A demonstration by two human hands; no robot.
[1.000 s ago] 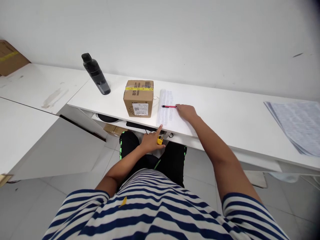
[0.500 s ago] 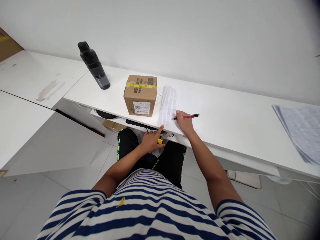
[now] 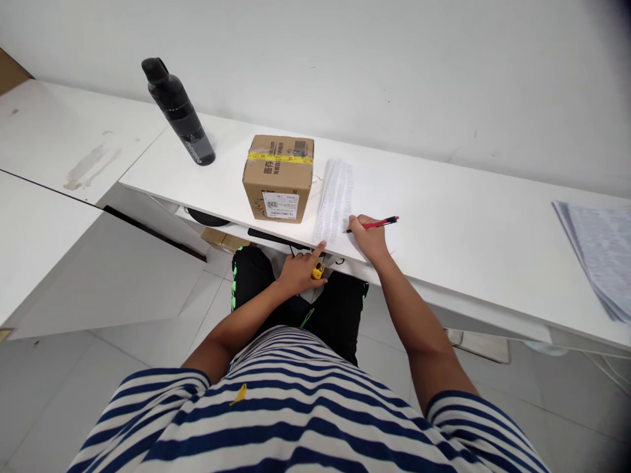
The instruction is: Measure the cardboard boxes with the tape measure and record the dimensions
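Note:
My right hand (image 3: 371, 240) is closed around a red and black pen (image 3: 380, 224), its tip down at the writing on a sheet of paper (image 3: 335, 197). Rows of writing fill the left part of the sheet. My left hand (image 3: 296, 272) sits at the desk's front edge with fingers spread, the index fingertip at the paper's lower edge. Between its thumb and index finger shows a yellow tape measure (image 3: 318, 270); whether the hand touches it I cannot tell. A taped cardboard box (image 3: 279, 179) with a white label stands left of the paper.
A black bottle (image 3: 180, 115) stands on the white desk (image 3: 458, 230), left of the box. A stack of written sheets (image 3: 599, 253) lies at the right. Behind the desk rises a white wall (image 3: 345, 72). Another white table (image 3: 44, 144) adjoins at the left.
The view has shifted slightly, so the desk sits higher in the picture. My right hand has moved a little to the right with the pen, which stays at the paper. My left hand keeps its pose.

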